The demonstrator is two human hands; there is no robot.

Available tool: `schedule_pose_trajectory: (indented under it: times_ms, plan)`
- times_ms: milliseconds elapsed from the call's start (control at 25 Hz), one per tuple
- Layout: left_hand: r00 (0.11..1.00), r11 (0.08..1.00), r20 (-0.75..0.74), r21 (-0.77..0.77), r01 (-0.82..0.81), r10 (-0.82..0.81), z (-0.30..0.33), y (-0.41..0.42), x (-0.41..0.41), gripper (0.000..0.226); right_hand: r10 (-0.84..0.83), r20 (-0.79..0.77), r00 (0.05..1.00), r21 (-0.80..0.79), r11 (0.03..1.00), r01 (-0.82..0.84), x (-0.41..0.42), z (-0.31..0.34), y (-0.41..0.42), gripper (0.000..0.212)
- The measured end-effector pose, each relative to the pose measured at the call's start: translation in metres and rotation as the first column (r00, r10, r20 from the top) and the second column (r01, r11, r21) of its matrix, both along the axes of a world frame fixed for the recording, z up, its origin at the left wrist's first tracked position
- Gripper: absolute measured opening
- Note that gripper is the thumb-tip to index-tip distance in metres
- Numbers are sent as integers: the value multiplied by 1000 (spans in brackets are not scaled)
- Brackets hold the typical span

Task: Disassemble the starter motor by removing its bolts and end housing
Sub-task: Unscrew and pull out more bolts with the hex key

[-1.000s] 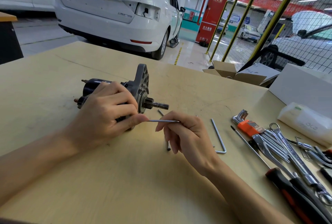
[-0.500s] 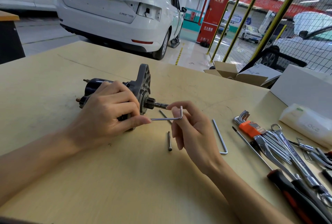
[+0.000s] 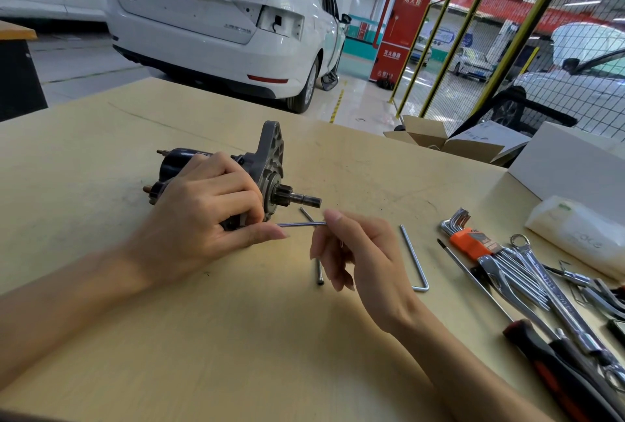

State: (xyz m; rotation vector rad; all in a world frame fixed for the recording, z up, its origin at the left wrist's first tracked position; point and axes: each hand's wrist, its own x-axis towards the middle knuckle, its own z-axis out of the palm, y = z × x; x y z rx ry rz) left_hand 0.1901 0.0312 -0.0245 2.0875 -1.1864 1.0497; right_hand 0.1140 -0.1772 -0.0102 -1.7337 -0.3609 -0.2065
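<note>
Half a turn of the hex key (image 3: 301,224) separates this moment from half a second ago: its short leg then stood upright above the right hand (image 3: 358,249), and now it is swung down out of sight behind the fingers (image 3: 333,218), which pinch the long shaft. The key's tip still sits low in the end housing (image 3: 269,158), so this bolt is judged to be backing out. The left hand (image 3: 203,215) stays wrapped around the starter motor (image 3: 176,161), which lies on the bench (image 3: 236,337) at about 10 o'clock from the right hand. Two long bolts lie loose: one (image 3: 319,271) at 6 o'clock from the pinion shaft (image 3: 306,199), another (image 3: 306,214) just under it.
</note>
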Motion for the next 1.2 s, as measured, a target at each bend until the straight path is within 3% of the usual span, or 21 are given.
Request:
schedule_pose_trajectory:
  times_ms: [120, 640, 840, 1040, 1200]
  plan:
    - [1000, 1000, -1, 5, 2, -2, 0, 0, 0, 38, 38, 9, 999, 28, 999, -39, 0, 0, -1, 29]
    - [1000, 1000, 13, 18, 10, -10, 1, 0, -1, 44, -43, 22, 999, 5, 999, 43, 3, -4, 0, 36]
    - [999, 1000, 34, 10, 8, -8, 0, 0, 0, 41, -141, 12, 990, -53, 989, 141, 3, -3, 1, 21]
    - [1000, 1000, 25, 20, -10, 10, 0, 0, -1, 42, -64, -1, 998, -5, 998, 64, 1, -1, 1, 53]
    - [999, 999, 32, 26, -25, 24, 0, 0, -1, 42, 3, 7, 1000, -20, 1000, -3, -2, 0, 0, 41]
